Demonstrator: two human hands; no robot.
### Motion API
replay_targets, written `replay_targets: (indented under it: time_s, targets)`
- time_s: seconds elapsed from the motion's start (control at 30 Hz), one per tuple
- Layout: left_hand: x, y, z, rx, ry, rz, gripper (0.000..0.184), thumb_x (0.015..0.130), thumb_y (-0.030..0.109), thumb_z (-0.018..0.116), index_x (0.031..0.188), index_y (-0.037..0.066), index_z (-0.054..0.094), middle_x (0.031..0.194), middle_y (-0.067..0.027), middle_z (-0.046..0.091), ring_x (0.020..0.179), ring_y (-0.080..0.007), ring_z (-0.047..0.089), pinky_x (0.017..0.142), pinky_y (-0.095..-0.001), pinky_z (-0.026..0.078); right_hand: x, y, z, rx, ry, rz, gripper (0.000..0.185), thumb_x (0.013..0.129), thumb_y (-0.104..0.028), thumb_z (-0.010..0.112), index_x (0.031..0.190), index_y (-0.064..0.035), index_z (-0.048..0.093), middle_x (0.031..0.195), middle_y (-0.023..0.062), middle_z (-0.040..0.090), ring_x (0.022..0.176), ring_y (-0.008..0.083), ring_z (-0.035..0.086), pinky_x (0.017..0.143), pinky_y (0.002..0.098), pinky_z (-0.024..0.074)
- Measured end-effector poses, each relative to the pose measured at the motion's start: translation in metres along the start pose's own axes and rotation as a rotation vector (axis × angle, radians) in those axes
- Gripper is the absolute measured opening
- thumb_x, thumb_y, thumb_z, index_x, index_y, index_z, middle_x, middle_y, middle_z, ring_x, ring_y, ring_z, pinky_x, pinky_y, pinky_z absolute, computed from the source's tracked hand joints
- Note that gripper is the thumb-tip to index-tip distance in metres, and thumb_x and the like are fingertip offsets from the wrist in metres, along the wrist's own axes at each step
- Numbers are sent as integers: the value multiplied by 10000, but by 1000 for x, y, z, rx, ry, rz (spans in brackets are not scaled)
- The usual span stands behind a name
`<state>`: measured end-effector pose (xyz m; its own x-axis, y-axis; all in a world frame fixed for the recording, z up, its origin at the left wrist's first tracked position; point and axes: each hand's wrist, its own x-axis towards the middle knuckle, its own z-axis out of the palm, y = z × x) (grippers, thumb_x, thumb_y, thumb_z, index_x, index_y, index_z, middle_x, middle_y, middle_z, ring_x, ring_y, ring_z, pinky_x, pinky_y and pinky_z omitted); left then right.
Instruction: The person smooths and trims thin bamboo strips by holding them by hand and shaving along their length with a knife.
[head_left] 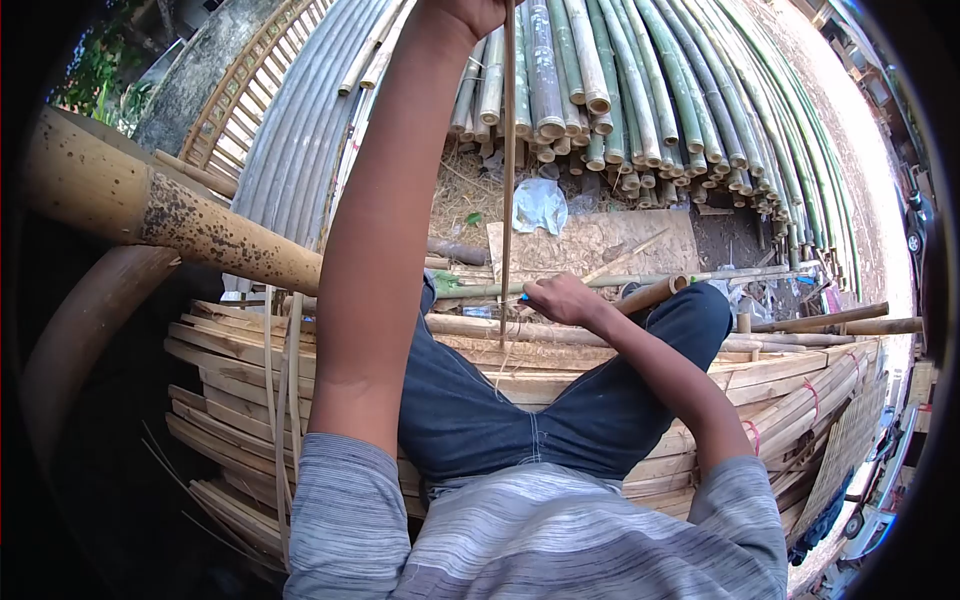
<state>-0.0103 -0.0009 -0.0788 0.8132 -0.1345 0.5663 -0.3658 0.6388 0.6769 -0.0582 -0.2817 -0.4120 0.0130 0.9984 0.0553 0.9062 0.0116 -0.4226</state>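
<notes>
My left hand (478, 12) is raised at the top edge, only partly in view, with its fingers closed on a thin bamboo strip (508, 170). The strip hangs almost upright in front of me, down to between my legs. My right hand (562, 299) is closed beside the strip's lower part, and a small blue piece (524, 297) shows at its fingertips. Most of what it grips is hidden, so I cannot tell its kind. A pale pointed stick (628, 254) runs up and right from behind this hand; whether the hand holds it is unclear.
Green bamboo poles (625, 90) lie stacked ahead. Split bamboo slats (235, 365) are piled under and beside my crossed legs. A thick bamboo pole (225, 240) juts in from the left. A clear plastic bag (540, 206) and a brown sheet (655, 235) lie on the ground ahead.
</notes>
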Motion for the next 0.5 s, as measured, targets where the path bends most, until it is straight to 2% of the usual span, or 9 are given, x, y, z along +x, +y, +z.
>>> replay_targets:
  time_s: [0.03, 0.13, 0.2, 0.23, 0.27, 0.43, 0.47, 0.5]
  targets:
    - [-2, 2, -4, -4, 48, 1, 424, 988, 506, 387, 753, 156, 428, 551, 84, 209, 424, -33, 180, 344, -188, 178, 1, 1, -12, -15, -82, 33, 278, 936, -326, 518, 855, -70, 447, 613, 156, 570, 541, 396, 571, 485, 500, 428]
    - [-5, 5, -11, -6, 67, -11, 426, 988, 508, 383, 756, 154, 428, 551, 82, 200, 424, -36, 178, 346, -190, 177, 6, -3, -29, -36, -38, 86, 281, 946, -331, 499, 854, -69, 455, 610, 159, 562, 545, 396, 569, 486, 499, 417]
    - [-6, 7, -7, -6, 61, 0, 431, 985, 517, 385, 755, 155, 428, 550, 81, 207, 420, -36, 178, 345, -190, 172, 0, -9, -23, 53, 73, 109, 288, 958, -334, 474, 861, -62, 460, 618, 178, 565, 577, 409, 575, 516, 521, 414]
    - [-10, 2, -3, -14, 67, -5, 431, 985, 517, 385, 755, 155, 428, 550, 81, 207, 420, -36, 178, 345, -190, 172, -22, -3, 12, 227, 38, 202, 285, 968, -332, 454, 885, -60, 458, 639, 195, 576, 621, 424, 587, 552, 536, 430]
    - [-10, -2, 1, 12, 96, -21, 432, 985, 518, 382, 755, 155, 426, 549, 81, 210, 417, -36, 178, 343, -190, 170, -30, -4, 33, 179, -51, 198, 276, 963, -326, 458, 887, -60, 457, 644, 200, 580, 634, 429, 592, 567, 541, 437]
    - [-7, 6, 18, 59, 63, 8, 438, 991, 514, 368, 749, 152, 415, 550, 81, 219, 415, -33, 180, 340, -188, 169, -5, -8, -20, -84, -312, 98, 250, 938, -307, 478, 870, -66, 472, 645, 184, 594, 614, 405, 611, 533, 506, 460]
    - [-7, 7, 17, 29, 65, -15, 441, 990, 513, 372, 750, 145, 413, 552, 81, 220, 415, -32, 180, 339, -191, 169, -2, -13, -25, -52, -121, 55, 254, 942, -314, 474, 870, -70, 475, 625, 171, 589, 569, 399, 597, 495, 485, 453]
    - [-7, 5, 17, 23, 70, -20, 441, 990, 513, 372, 750, 145, 413, 552, 81, 220, 415, -32, 180, 339, -191, 169, -1, -18, -31, -27, -42, 71, 261, 941, -320, 482, 874, -68, 481, 616, 167, 585, 563, 400, 591, 492, 490, 446]
